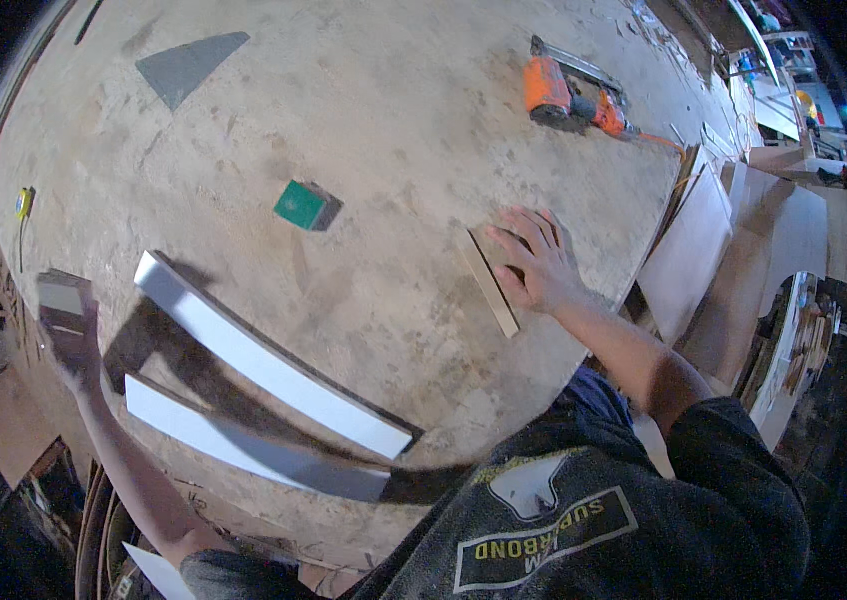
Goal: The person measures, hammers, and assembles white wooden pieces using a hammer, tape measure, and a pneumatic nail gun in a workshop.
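We use the green block [299, 204] as our landmark; it sits on the broad, stained table [364, 130]. To its left and nearer the person, we see the left hand [74, 345] closed around a small pale block [65, 302] by the table's edge. Right of the green block and a little nearer the person, we find the right hand [544, 265] open and palm down, fingers spread, with the thumb at the edge of a thin wood strip [489, 280]. We cannot tell whether that hand presses on the strip.

Between the green block and the person, we see two white curved pieces, the farther one [264, 350] and the nearer one [249, 440], lying roughly side by side. Beyond the green block to the left lies a grey flat piece [189, 70]; beyond it to the right, an orange nail gun [549, 88]. Well to its left, we notice a yellow tape measure [24, 203].
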Demonstrator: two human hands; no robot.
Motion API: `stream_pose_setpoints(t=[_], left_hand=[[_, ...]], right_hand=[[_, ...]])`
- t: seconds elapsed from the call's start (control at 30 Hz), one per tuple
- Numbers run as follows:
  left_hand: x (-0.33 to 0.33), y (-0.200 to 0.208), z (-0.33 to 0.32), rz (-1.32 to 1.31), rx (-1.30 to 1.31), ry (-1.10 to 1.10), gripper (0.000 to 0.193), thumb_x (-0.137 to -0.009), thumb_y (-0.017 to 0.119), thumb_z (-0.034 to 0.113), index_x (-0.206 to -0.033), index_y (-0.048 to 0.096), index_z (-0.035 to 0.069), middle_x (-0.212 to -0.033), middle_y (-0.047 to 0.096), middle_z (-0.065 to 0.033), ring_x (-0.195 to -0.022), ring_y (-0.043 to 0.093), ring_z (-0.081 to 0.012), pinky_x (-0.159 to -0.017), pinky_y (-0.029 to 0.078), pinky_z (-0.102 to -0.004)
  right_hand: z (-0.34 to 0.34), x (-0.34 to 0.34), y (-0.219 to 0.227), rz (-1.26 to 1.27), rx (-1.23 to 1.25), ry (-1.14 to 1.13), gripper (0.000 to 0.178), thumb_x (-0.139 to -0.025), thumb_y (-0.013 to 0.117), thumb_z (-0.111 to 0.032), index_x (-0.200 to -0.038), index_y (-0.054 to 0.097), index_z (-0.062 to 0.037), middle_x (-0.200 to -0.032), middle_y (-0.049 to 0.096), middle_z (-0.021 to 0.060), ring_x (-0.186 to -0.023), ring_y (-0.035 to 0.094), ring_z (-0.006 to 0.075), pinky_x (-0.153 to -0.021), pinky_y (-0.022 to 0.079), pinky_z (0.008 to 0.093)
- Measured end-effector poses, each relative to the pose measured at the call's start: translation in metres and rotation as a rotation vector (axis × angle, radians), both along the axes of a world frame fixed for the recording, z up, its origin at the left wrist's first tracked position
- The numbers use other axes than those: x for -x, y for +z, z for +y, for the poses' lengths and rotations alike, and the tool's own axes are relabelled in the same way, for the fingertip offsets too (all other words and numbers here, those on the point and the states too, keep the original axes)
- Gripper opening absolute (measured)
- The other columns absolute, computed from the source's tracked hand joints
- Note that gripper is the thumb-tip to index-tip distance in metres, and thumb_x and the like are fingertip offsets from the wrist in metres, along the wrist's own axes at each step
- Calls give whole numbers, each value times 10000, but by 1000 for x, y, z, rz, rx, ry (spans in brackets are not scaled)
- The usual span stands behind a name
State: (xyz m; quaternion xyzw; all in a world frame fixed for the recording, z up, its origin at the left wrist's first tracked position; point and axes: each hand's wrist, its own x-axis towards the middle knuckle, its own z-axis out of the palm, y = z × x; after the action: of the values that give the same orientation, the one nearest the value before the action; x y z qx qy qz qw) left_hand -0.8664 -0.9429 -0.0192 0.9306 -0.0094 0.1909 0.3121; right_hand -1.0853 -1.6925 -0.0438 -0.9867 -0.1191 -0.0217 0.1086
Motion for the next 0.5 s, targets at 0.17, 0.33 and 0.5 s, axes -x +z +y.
stream_pose_setpoints(t=[0.17,0.33,0.5], left_hand=[[81,104,-101,-328,-128,162,720,-895,855,249,-1438,477,-37,-1356,598,-208,-1242,596,-306,-1048,522,-451],[212,179,-155,-418,60,258,719,-886,857,191,-1442,470,-51,-1274,646,-182,-1180,610,-289,-1030,517,-431],[362,158,-206,-485,517,456,670,-883,830,133,-1445,490,5,-1337,610,-163,-1218,579,-280,-1070,468,-439]], right_hand=[[-11,12,-3,38,-58,12,690,-845,748,-449,-1440,573,-148,-1542,458,128,-1481,373,341,-1226,239,587],[-11,18,0,-17,-45,51,767,-868,713,-579,-1480,539,-151,-1582,425,136,-1509,337,344,-1227,220,594],[-3,29,15,-92,-79,11,712,-846,749,-558,-1447,582,-215,-1545,459,139,-1466,382,339,-1198,266,569]])
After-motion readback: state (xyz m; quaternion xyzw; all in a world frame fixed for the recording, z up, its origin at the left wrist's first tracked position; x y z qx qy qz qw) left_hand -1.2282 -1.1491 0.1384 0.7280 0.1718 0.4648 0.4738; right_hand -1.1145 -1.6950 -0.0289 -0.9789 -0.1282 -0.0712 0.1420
